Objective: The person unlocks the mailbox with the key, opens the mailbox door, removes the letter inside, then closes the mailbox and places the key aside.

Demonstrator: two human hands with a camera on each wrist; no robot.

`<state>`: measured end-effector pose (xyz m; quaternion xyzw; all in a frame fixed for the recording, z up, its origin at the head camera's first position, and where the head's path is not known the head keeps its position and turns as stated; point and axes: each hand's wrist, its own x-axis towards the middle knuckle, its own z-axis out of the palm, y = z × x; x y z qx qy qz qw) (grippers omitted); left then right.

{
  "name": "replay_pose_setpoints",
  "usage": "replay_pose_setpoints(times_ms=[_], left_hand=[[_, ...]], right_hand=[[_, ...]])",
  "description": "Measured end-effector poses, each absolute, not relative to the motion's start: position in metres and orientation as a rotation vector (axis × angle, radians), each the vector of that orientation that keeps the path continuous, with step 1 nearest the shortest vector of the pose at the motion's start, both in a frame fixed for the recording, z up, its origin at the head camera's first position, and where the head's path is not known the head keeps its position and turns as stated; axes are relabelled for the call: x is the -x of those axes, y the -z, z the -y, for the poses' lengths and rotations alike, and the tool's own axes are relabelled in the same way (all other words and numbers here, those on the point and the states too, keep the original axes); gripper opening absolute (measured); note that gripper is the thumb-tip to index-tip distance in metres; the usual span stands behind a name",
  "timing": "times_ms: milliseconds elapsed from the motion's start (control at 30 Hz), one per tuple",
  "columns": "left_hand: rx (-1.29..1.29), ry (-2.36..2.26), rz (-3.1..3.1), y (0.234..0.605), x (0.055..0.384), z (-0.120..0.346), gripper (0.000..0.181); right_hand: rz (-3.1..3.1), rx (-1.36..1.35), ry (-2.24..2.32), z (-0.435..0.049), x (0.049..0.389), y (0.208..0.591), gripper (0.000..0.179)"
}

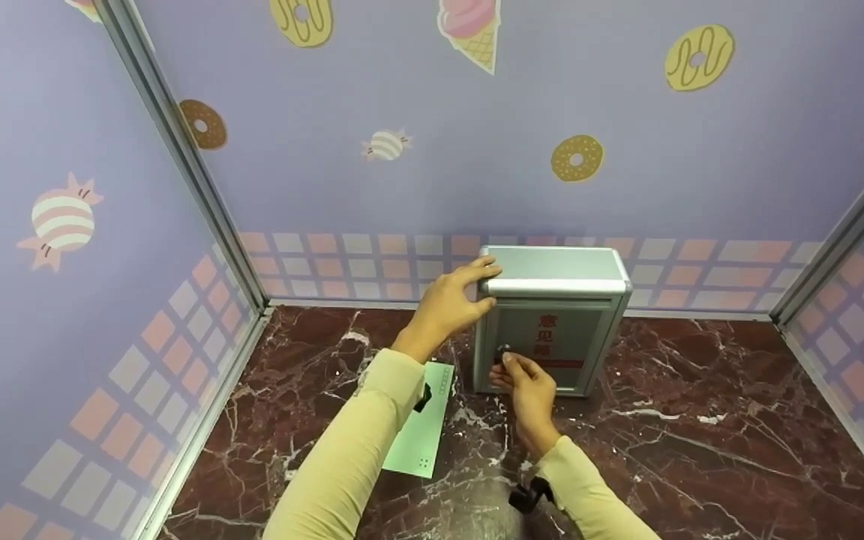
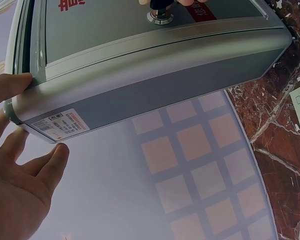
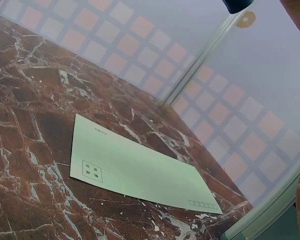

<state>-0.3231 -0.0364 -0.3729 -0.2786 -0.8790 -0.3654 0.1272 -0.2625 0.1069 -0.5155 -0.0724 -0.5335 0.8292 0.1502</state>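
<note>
A silver metal suggestion box (image 1: 552,319) with red characters on its front door stands upright against the back wall. My left hand (image 1: 451,300) grips its upper left corner, thumb at the front edge and fingers over the top and side. At the door's left side, my right hand (image 1: 526,386) pinches a black-headed key (image 2: 161,4) in the round lock (image 2: 160,19). The key's shaft is hidden. A pale green envelope (image 1: 421,435) lies flat on the table left of the box, partly under my left forearm in the head view.
The tabletop (image 1: 702,450) is dark red marble pattern. Purple panels (image 1: 402,195) printed with sweets and squares enclose its back and sides, joined by metal corner posts (image 1: 192,165). A barcode sticker (image 2: 62,125) is on the box's side.
</note>
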Motion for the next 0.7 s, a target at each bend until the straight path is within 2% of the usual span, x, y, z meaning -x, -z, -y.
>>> replay_pose_setpoints(times_ms=[467,700], left_hand=[[0.835,1.045,2.544,0.371,0.324,0.036,0.049],[0.832,1.040,2.551,0.372,0.323,0.036,0.050]], right_hand=[[1.738,0.192,-2.060,-0.109,0.267,0.515,0.027],[1.837,0.153,-1.937,-0.105,0.251,0.495,0.025]])
